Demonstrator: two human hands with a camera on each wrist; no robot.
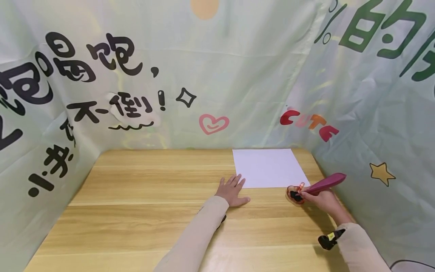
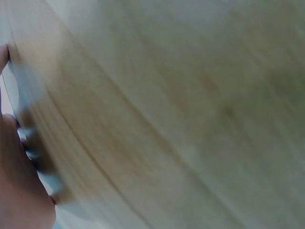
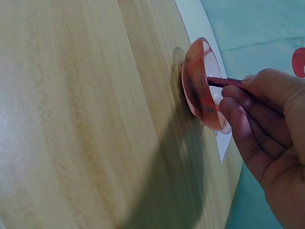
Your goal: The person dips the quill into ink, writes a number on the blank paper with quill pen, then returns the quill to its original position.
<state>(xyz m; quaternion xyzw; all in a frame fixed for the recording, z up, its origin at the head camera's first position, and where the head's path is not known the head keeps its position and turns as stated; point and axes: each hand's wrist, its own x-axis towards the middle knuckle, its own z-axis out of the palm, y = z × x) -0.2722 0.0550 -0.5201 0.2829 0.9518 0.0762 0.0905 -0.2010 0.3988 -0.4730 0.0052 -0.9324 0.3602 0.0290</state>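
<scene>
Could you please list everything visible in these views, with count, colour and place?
table: one, light wood, fills the lower part of the head view.
sheet of paper: one, white, flat at the table's far right.
small dish: one, translucent orange-red, on the table at the paper's near right corner.
brush: one, dark red handle, its tip in the dish.
backdrop cloth: one, pale green with printed characters, a heart, a star and "CUTE", around three sides.
left hand: one, flat on the table, fingertips at the paper's near left corner.
right hand: one, fingers curled round the brush.
sleeves: two, beige.
</scene>
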